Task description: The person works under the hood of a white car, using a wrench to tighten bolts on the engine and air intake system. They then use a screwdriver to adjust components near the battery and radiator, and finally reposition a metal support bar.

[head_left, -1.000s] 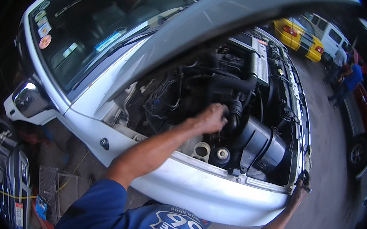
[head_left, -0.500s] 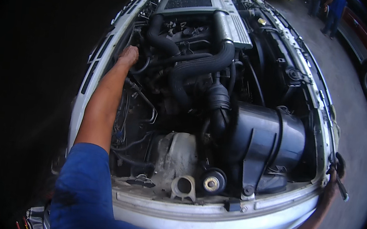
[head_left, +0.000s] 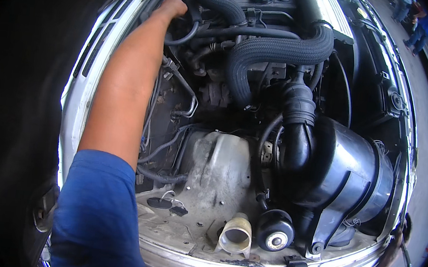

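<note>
Sitting close beside a black curved hose at eleven o'clock, the left hand could be scraping its knuckles in the cramped engine bay; at four o'clock, a slim tool could be dropping if the right hand holding it is relaxing. The left arm is pointing nearly straight, finger closure hiding, so I cannot tell its grasp
</note>
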Action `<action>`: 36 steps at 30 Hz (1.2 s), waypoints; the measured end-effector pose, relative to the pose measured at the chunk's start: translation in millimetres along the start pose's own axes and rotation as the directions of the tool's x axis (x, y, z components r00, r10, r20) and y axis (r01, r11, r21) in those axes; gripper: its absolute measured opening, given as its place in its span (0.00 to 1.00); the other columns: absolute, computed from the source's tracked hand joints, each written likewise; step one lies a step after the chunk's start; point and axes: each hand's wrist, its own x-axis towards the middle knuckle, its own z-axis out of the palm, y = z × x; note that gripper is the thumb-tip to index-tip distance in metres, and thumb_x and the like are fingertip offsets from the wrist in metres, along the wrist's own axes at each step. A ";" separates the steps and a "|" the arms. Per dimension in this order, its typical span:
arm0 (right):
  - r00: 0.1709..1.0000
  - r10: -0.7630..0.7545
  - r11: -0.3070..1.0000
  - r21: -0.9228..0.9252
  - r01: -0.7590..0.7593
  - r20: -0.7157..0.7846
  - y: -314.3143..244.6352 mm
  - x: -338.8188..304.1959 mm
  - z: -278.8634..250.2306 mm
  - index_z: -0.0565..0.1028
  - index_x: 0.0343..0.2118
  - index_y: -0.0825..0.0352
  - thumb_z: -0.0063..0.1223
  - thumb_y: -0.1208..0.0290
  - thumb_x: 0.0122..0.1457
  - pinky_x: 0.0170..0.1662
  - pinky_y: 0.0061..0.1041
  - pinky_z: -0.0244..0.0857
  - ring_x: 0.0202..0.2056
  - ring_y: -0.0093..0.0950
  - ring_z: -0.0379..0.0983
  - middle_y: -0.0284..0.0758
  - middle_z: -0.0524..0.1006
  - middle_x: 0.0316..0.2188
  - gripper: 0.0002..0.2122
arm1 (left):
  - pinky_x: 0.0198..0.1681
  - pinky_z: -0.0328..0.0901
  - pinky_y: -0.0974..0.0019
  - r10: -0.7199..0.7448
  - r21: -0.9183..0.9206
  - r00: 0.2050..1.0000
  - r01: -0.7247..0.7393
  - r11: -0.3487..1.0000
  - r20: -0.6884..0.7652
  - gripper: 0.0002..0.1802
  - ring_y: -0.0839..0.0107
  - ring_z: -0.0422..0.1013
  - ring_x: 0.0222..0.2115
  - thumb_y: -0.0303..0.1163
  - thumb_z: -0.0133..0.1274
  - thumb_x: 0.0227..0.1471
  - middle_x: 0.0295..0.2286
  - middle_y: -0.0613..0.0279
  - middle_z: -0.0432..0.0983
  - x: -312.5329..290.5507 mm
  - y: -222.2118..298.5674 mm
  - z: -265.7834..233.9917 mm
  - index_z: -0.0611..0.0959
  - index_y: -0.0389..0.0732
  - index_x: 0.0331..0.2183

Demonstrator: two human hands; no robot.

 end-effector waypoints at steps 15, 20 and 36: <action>1.000 -0.017 0.999 -0.030 0.018 0.025 -14.9 -9.8 1.8 0.72 0.58 0.68 0.56 0.68 0.63 0.46 0.24 0.63 0.39 0.21 0.71 0.31 0.78 0.44 0.21 | 0.47 0.70 0.57 -0.265 -0.418 0.955 0.297 0.859 0.135 0.21 0.51 0.77 0.48 0.27 0.50 0.49 0.48 0.42 0.79 3.0 11.2 31.8 0.84 0.36 0.46; 0.999 0.003 1.000 0.004 -0.003 0.035 -10.0 -8.5 -0.7 0.72 0.58 0.69 0.57 0.69 0.63 0.47 0.23 0.64 0.41 0.21 0.72 0.31 0.78 0.44 0.22 | 0.52 0.69 0.53 -0.194 -0.809 0.954 0.297 0.506 0.229 0.19 0.51 0.77 0.48 0.27 0.50 0.48 0.45 0.44 0.81 19.6 -1.5 53.5 0.83 0.32 0.43; 0.999 0.020 1.000 0.005 -0.020 -0.031 -16.0 -11.8 5.9 0.73 0.58 0.69 0.57 0.69 0.63 0.44 0.21 0.63 0.37 0.19 0.70 0.29 0.78 0.39 0.21 | 0.57 0.62 0.53 -0.130 -0.927 0.919 0.375 0.005 0.371 0.21 0.54 0.72 0.48 0.30 0.45 0.50 0.45 0.46 0.76 -1.1 2.0 25.1 0.80 0.35 0.45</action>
